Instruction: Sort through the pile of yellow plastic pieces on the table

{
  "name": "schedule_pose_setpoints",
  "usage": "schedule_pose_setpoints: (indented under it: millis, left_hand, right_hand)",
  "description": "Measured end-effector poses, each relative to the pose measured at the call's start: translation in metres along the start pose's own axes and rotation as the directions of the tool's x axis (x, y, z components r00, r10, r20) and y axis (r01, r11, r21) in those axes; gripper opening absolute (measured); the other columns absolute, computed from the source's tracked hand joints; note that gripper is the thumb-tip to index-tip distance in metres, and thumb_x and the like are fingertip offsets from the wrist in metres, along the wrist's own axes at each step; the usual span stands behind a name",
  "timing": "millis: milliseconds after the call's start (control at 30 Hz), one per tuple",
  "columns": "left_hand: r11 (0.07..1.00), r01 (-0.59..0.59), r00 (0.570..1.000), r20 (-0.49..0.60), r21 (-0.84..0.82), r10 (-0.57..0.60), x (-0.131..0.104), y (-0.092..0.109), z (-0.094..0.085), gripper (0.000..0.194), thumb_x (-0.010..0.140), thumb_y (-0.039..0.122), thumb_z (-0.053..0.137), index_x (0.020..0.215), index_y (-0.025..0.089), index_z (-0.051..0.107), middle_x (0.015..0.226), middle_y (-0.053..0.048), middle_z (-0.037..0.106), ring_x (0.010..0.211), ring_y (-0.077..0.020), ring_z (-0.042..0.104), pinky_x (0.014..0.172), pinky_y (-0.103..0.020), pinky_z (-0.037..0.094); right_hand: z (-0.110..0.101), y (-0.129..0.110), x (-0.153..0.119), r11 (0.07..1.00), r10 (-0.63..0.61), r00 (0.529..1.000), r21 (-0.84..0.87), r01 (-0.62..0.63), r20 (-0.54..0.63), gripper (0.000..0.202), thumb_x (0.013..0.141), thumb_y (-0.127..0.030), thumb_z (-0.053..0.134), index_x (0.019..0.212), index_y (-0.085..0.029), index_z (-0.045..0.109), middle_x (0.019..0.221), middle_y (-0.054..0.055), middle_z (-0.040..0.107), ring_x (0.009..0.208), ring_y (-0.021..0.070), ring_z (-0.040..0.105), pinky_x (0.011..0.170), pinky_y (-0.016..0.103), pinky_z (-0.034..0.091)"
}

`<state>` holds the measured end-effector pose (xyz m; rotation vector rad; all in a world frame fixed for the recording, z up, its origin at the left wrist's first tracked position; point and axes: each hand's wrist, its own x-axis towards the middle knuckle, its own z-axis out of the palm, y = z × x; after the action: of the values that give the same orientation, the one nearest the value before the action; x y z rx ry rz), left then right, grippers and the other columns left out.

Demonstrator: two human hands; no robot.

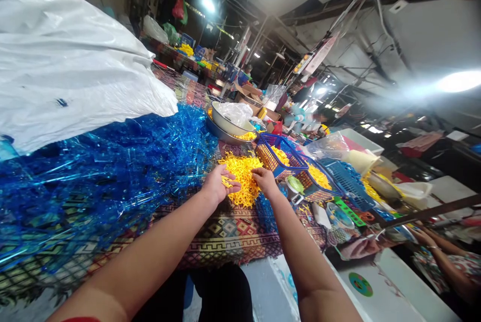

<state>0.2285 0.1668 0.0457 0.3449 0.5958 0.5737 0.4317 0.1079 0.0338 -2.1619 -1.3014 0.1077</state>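
Note:
A pile of small yellow plastic pieces [240, 169] lies on a patterned cloth [221, 234] in front of me. At its left edge, my left hand [217, 187] is turned palm up with fingers loosely spread, and a few yellow pieces rest in it. My right hand [265, 182] is at the pile's right edge, its fingers bent and pressed together. Whatever those fingertips pinch, if anything, is too small to make out. To the left spreads a large heap of clear blue plastic pieces [150, 162].
A big white sack [75, 61] lies beyond the blue heap. Metal bowls [229, 124] stand behind the pile. Rightward are a blue basket [280, 154] with yellow pieces, a lidded cup [295, 185], a green strip [349, 212] and a blue crate [347, 182]. Another person's arms [443, 252] show far right.

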Motion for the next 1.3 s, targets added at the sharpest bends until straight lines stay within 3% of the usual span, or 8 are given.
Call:
schedule_pose_setpoints:
  millis: [267,400,533,700,867,1100,1167,1300]
  left_hand:
    - [1.000,0.014,1.000,-0.017,-0.012,-0.014,0.002,-0.004,0.001,0.018,0.080,0.032,0.045,0.079,0.015,0.043,0.063,-0.004,0.053,0.051,-0.0200,0.060,0.048,-0.039,0.051]
    - [0.999,0.018,0.999,-0.049,-0.043,-0.020,0.004,-0.007,0.001,0.019,0.078,0.033,0.050,0.079,0.015,0.043,0.061,-0.003,0.051,0.050,-0.0205,0.059,0.046,-0.040,0.051]
    - [0.998,-0.041,0.996,-0.083,-0.044,0.037,0.004,0.000,-0.002,0.005,0.075,0.015,0.050,0.074,0.014,0.045,0.059,-0.004,0.050,0.049,-0.0177,0.058,0.041,-0.029,0.048]
    - [0.984,-0.169,0.978,-0.131,-0.063,0.160,0.003,0.014,-0.005,0.010,0.068,0.005,0.049,0.071,0.014,0.047,0.060,-0.003,0.050,0.048,-0.0162,0.059,0.035,-0.020,0.042]
    - [0.993,-0.109,0.986,-0.128,-0.036,0.104,0.004,0.011,-0.004,0.007,0.068,0.008,0.050,0.068,0.013,0.046,0.060,-0.004,0.049,0.049,-0.0167,0.058,0.034,-0.021,0.043]
    - [0.997,-0.043,0.998,-0.042,-0.063,0.041,0.005,0.001,-0.003,0.016,0.076,0.029,0.052,0.074,0.015,0.045,0.061,-0.004,0.050,0.049,-0.0183,0.058,0.043,-0.035,0.051]
    - [0.996,-0.019,1.000,-0.024,-0.090,0.017,0.005,0.006,-0.004,0.014,0.076,0.026,0.051,0.072,0.014,0.045,0.060,-0.004,0.050,0.050,-0.0179,0.058,0.041,-0.032,0.050]
    - [0.982,-0.134,0.988,-0.097,-0.136,0.121,0.004,0.025,-0.008,0.004,0.071,0.009,0.048,0.073,0.013,0.047,0.060,-0.003,0.050,0.050,-0.0157,0.059,0.035,-0.019,0.043]
  right_hand:
    - [-0.001,-0.015,-0.006,0.942,0.084,0.996,0.329,-0.066,-0.042,0.027,0.059,-0.029,0.058,0.080,-0.013,0.065,0.066,0.002,0.063,0.050,0.0108,0.052,0.047,0.023,0.042]
    - [-0.001,-0.040,-0.011,0.876,-0.019,0.996,0.483,-0.024,0.084,0.031,0.062,-0.034,0.060,0.085,-0.014,0.063,0.071,0.002,0.063,0.052,0.0102,0.053,0.047,0.022,0.042]
    - [0.002,-0.055,-0.009,0.994,-0.081,0.990,0.077,0.072,0.117,0.020,0.070,-0.030,0.056,0.079,-0.015,0.064,0.072,0.004,0.065,0.062,0.0140,0.058,0.057,0.025,0.044]
    - [0.015,-0.055,-0.010,0.848,-0.085,0.971,-0.495,0.188,0.223,0.025,0.072,-0.031,0.057,0.092,-0.020,0.066,0.083,0.007,0.068,0.081,0.0202,0.061,0.069,0.027,0.043]
    - [0.013,-0.046,-0.006,0.899,-0.058,0.986,-0.421,0.120,0.157,0.029,0.068,-0.017,0.054,0.095,-0.019,0.066,0.088,0.006,0.068,0.082,0.0179,0.061,0.073,0.026,0.043]
    - [-0.004,-0.059,-0.007,0.964,-0.077,0.982,0.265,0.028,0.175,0.029,0.069,-0.034,0.058,0.090,-0.015,0.065,0.072,0.002,0.065,0.052,0.0104,0.054,0.052,0.023,0.043]
    - [-0.009,-0.060,-0.007,0.978,-0.097,0.985,0.197,0.068,0.140,0.025,0.071,-0.033,0.056,0.087,-0.015,0.066,0.072,0.002,0.065,0.055,0.0115,0.055,0.054,0.024,0.043]
    - [-0.013,-0.052,-0.010,0.906,-0.192,0.970,-0.354,0.233,0.148,0.016,0.075,-0.018,0.050,0.073,-0.018,0.067,0.075,0.005,0.064,0.073,0.0153,0.056,0.068,0.026,0.041]
